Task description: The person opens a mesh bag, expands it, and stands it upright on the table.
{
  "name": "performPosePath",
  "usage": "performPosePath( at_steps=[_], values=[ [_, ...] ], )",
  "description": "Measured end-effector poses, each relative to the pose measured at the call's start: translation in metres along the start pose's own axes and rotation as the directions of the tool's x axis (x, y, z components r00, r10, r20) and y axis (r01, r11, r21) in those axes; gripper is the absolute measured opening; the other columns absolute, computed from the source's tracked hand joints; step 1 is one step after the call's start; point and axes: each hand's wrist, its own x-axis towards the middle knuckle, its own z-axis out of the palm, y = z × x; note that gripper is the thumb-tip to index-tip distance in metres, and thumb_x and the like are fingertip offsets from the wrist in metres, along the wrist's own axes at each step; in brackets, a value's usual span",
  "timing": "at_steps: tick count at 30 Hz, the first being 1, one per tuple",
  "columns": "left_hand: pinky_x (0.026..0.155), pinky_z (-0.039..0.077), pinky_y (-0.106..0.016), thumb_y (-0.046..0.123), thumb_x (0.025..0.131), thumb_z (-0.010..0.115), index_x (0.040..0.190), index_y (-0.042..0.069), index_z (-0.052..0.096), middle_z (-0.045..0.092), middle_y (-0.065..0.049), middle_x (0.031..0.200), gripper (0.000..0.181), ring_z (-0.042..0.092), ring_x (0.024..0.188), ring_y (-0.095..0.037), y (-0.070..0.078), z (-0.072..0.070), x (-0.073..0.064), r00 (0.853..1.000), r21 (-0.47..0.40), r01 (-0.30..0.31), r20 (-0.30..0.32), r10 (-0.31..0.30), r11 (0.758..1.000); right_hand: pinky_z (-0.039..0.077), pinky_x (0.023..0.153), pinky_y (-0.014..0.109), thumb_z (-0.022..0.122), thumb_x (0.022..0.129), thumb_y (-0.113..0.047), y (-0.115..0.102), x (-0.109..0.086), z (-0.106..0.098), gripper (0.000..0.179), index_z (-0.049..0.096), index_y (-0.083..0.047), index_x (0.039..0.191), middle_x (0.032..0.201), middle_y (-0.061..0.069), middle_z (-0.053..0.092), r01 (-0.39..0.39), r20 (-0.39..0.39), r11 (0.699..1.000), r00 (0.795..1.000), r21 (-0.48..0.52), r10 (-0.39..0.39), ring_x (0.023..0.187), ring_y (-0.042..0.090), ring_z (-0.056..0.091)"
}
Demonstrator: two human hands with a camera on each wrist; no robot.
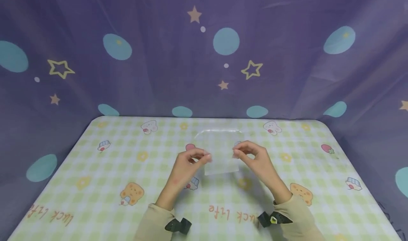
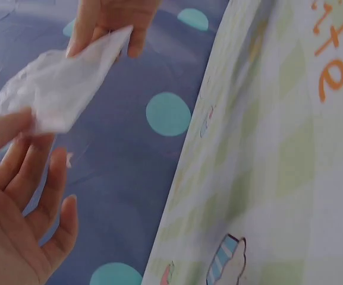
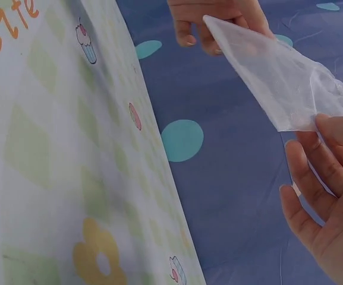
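A clear, thin plastic bag (image 1: 221, 154) is stretched between the two hands above the table. On its left edge, my left hand (image 1: 187, 166) pinches it between thumb and forefinger; the other fingers hang loosely curled in the left wrist view. Opposite, my right hand (image 1: 257, 160) grips the right edge the same way. Both wrist views show the bag (image 2: 64, 86) as whitish and see-through, with a straight edge toward the person and a crumpled far part (image 3: 332, 89). Whether anything lies inside cannot be told.
A green-and-white checked tablecloth (image 1: 105, 170) with printed bears, cupcakes and flowers covers the table. Behind it hangs a purple curtain (image 1: 159, 74) with stars and teal dots. Dark straps with small devices (image 1: 185, 226) sit at both sleeve cuffs.
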Motion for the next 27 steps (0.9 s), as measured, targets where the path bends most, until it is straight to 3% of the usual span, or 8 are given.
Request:
performPosePath(
  at_steps=[5,10,16,22,27],
  values=[
    [0.082,0.046,-0.034,0.027,0.091,0.073,0.094,0.016,0.076,0.071,0.007,0.088,0.012,0.064,0.086,-0.01,0.0015,0.0034,-0.0033,0.997,-0.023,-0.024,-0.073,0.023,0.999,0.051,0.081,0.027,0.069,0.093,-0.006,0.0016,-0.0035,-0.0018,0.01,0.072,-0.006,0.102,0.087,0.005,0.073,0.036,-0.009,0.999,0.999,0.003,-0.036,0.08,0.016,0.069],
    [0.079,0.045,-0.031,0.026,0.09,0.074,0.096,0.015,0.076,0.069,0.003,0.089,0.013,0.064,0.085,-0.012,0.0018,0.0047,-0.0037,0.995,-0.063,-0.044,-0.096,0.038,0.997,0.051,0.083,0.024,0.065,0.091,0.006,0.0052,-0.0079,-0.0052,0.02,0.071,-0.004,0.108,0.092,0.009,0.072,0.129,-0.023,0.992,0.991,0.014,-0.129,0.083,0.015,0.067],
    [0.076,0.046,-0.028,0.024,0.09,0.074,0.096,0.014,0.076,0.069,0.003,0.087,0.011,0.065,0.084,-0.012,0.0035,0.0051,-0.0042,0.991,-0.065,-0.064,-0.119,0.056,0.996,0.05,0.078,0.02,0.063,0.087,0.017,0.0076,-0.0073,-0.0019,0.026,0.069,0.003,0.109,0.094,0.015,0.071,0.239,-0.05,0.968,0.969,-0.075,-0.243,0.081,0.017,0.066],
    [0.075,0.046,-0.027,0.022,0.09,0.074,0.096,0.012,0.076,0.069,0.002,0.087,0.012,0.066,0.082,-0.011,0.0057,0.0056,-0.0062,0.99,-0.082,-0.059,-0.136,0.048,0.995,0.048,0.078,0.023,0.072,0.075,0.022,0.007,-0.0073,-0.0012,0.037,0.068,0.005,0.108,0.094,0.015,0.07,0.336,-0.113,0.93,0.928,-0.149,-0.354,0.084,0.019,0.063],
    [0.076,0.047,-0.027,0.02,0.089,0.076,0.097,0.009,0.076,0.071,-0.002,0.086,0.014,0.067,0.082,-0.012,0.0041,0.0068,-0.008,0.988,-0.131,-0.031,-0.156,0.01,0.991,0.042,0.093,0.024,0.083,0.069,0.011,0.0101,-0.007,0.0028,0.047,0.068,0.0,0.113,0.111,0.018,0.061,0.484,-0.076,0.851,0.859,-0.202,-0.507,0.104,0.027,0.054]
  ],
)
